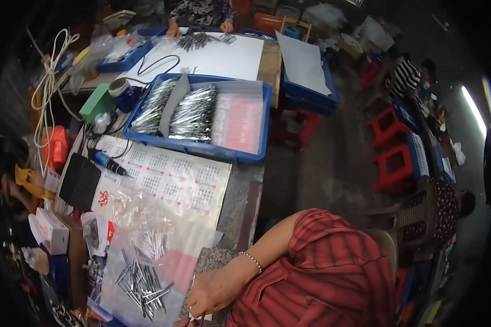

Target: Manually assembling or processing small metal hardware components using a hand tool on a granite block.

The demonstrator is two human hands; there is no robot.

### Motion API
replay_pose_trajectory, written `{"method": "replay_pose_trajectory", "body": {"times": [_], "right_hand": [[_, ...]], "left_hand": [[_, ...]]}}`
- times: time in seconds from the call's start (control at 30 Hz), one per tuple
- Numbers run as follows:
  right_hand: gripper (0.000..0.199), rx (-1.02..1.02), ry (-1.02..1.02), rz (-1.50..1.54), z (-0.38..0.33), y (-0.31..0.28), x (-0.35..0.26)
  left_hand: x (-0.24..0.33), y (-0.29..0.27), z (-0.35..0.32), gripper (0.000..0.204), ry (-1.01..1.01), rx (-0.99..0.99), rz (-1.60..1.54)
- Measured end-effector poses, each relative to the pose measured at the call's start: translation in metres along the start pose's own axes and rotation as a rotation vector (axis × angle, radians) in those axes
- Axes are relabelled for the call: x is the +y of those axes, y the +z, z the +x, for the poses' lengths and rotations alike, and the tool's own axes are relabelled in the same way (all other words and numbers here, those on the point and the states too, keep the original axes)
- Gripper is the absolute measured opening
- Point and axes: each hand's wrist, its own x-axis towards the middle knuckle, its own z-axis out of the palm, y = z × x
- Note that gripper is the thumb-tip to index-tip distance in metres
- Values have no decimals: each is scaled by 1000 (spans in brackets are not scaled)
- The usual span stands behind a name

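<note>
My right hand (214, 291), with a beaded bracelet (253, 261) at the wrist, is closed at the lower edge over a speckled stone-like slab (215, 258). Its fingertips pinch something thin, mostly hidden; a small white piece (208, 317) and a thin dark stick (202, 320) show beneath them. Of my left hand (181, 323) only a bit of finger appears at the bottom rim, close to the right fingertips. Left of them lies a loose pile of slim silvery metal rods (146, 291). Just beyond, a clear plastic bag (139, 210) lies by thin white sticks (151, 243).
A blue crate (196, 146) holds bundles of shiny metal rods. Around it are a blue-black handheld power tool (110, 162), a jar (124, 98), a green container (95, 102) and calendar sheets (169, 169). Another person's hands (227, 26) rest at the far table. Red stools (394, 166) stand right.
</note>
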Motion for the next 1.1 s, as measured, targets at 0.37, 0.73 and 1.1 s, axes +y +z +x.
{"method": "replay_pose_trajectory", "body": {"times": [0.37, 0.73, 1.1], "right_hand": [[27, -178, 116, -138, 0, -56, 1], [47, -84, 380, 223, 6, -59, -1], [33, -163, -38, 66, 31, -64, -17]], "left_hand": [[6, 21, 2, 12, 386, 48, 255], [-46, 28, -10, 13, 332, 396, 339], [-66, 32, -3, 15, 439, 394, 607]]}}
